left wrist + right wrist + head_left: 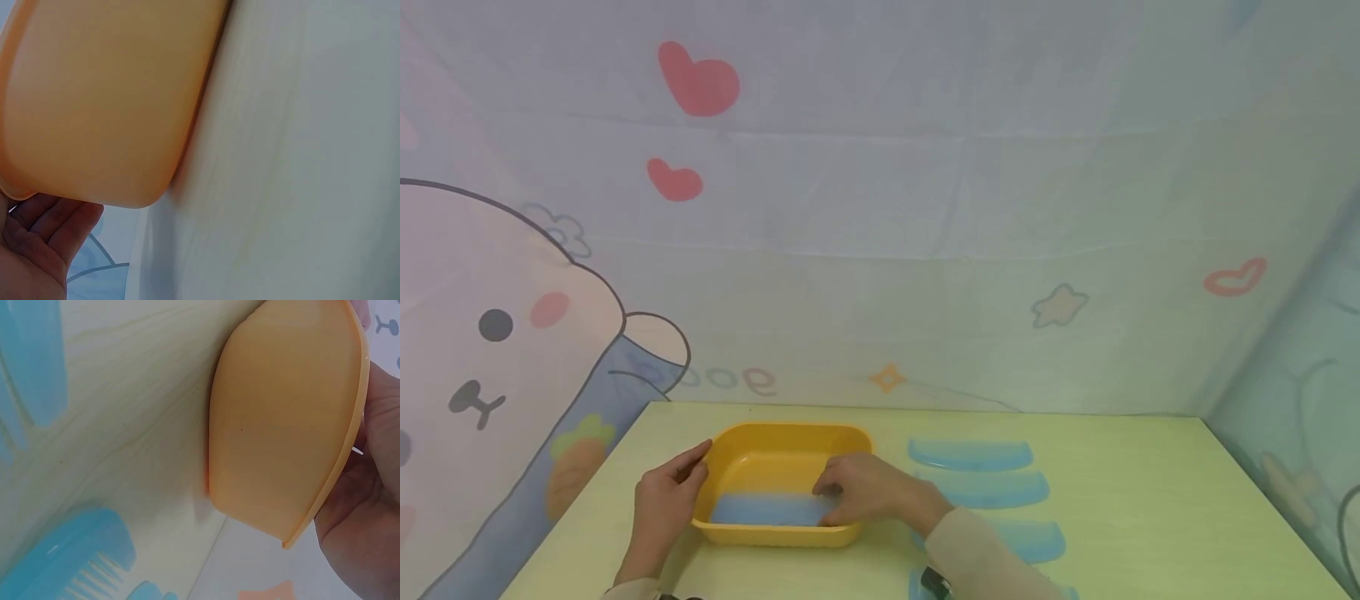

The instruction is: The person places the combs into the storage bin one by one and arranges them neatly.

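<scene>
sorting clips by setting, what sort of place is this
Probably a makeshift tabletop work setup: a pale table, a creased cartoon-print backdrop behind it, and blue combs beside a yellow basin.

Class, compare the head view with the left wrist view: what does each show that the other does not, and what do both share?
Only the head view shows the right hand, the blue comb inside the tub, the combs lying on the table, and the red hearts on the backdrop.

Only the left wrist view shows the palm side of the left hand, its fingers close against the tub's outside, below the rim.

Both show the tub, the left hand, the table and part of the backdrop.
</scene>
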Demonstrator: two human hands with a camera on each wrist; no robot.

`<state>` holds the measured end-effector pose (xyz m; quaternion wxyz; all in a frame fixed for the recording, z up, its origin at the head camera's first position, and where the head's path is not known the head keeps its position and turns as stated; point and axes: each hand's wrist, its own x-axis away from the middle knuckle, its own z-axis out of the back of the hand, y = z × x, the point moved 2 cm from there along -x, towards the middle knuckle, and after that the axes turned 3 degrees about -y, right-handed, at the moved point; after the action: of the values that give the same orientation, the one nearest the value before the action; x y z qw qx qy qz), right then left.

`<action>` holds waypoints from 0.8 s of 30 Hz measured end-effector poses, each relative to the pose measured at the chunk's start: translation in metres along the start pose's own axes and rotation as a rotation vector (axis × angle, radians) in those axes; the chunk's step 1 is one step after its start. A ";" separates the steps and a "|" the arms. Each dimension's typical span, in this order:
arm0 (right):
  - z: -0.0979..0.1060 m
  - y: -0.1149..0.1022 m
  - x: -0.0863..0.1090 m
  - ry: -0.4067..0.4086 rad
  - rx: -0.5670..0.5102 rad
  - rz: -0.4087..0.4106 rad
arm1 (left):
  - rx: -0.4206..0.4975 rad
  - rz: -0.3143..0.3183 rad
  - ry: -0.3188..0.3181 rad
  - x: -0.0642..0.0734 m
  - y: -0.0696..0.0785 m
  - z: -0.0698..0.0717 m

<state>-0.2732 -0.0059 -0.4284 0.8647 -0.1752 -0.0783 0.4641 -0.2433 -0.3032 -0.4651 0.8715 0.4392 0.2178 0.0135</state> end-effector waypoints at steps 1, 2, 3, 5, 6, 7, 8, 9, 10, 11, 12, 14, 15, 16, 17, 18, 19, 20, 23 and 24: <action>0.000 0.000 -0.001 -0.008 -0.001 0.000 | 0.002 0.001 0.000 0.000 0.000 0.000; -0.001 0.001 -0.001 -0.016 -0.005 -0.004 | 0.003 0.001 0.001 0.000 0.000 0.000; -0.001 0.001 -0.002 -0.024 -0.002 -0.005 | 0.003 0.001 0.002 0.000 -0.001 0.000; -0.001 0.002 -0.003 -0.039 0.005 -0.007 | 0.001 -0.004 0.005 0.000 -0.001 0.000; -0.001 0.002 -0.003 -0.046 0.009 -0.009 | -0.001 -0.007 0.006 0.000 -0.001 0.000; -0.001 0.001 -0.004 -0.051 0.018 -0.008 | -0.005 -0.012 0.009 0.000 -0.001 0.000; -0.001 0.001 -0.004 -0.056 0.021 -0.008 | -0.009 -0.016 0.011 0.000 -0.001 -0.001; -0.001 0.000 -0.004 -0.059 0.032 -0.007 | -0.011 -0.019 0.014 0.000 0.000 -0.001; -0.001 0.000 -0.005 -0.063 0.033 -0.008 | -0.014 -0.022 0.016 0.000 0.000 -0.001; 0.000 -0.001 -0.005 -0.066 0.035 -0.010 | -0.014 -0.023 0.017 0.000 -0.001 -0.001; 0.000 -0.001 -0.005 -0.069 0.039 -0.013 | -0.012 -0.022 0.018 0.000 -0.001 -0.001; 0.000 -0.002 -0.006 -0.074 0.043 -0.019 | -0.007 -0.016 0.016 0.000 -0.001 -0.001; 0.000 -0.003 -0.006 -0.077 0.046 -0.025 | -0.005 -0.013 0.015 0.000 -0.001 -0.001; 0.000 -0.003 -0.006 -0.078 0.042 -0.030 | -0.004 -0.010 0.014 0.000 -0.001 -0.001; 0.000 -0.003 -0.006 -0.080 0.045 -0.036 | -0.002 -0.006 0.013 0.000 -0.001 -0.001; 0.000 -0.003 -0.006 -0.081 0.043 -0.044 | -0.002 -0.003 0.011 -0.001 -0.001 -0.001; 0.000 -0.003 -0.006 -0.083 0.041 -0.051 | -0.003 0.001 0.010 -0.001 -0.001 -0.001; -0.001 -0.003 -0.006 -0.084 0.035 -0.058 | -0.007 0.003 0.009 -0.001 -0.001 -0.001; -0.002 -0.003 -0.006 -0.089 0.006 -0.079 | -0.013 0.009 0.008 -0.001 0.000 -0.001; -0.002 -0.003 -0.006 -0.090 -0.004 -0.083 | -0.018 0.010 0.007 -0.001 0.000 -0.001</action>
<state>-0.2737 -0.0126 -0.4295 0.8784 -0.1525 -0.1251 0.4353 -0.2445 -0.3027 -0.4657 0.8745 0.4326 0.2186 0.0213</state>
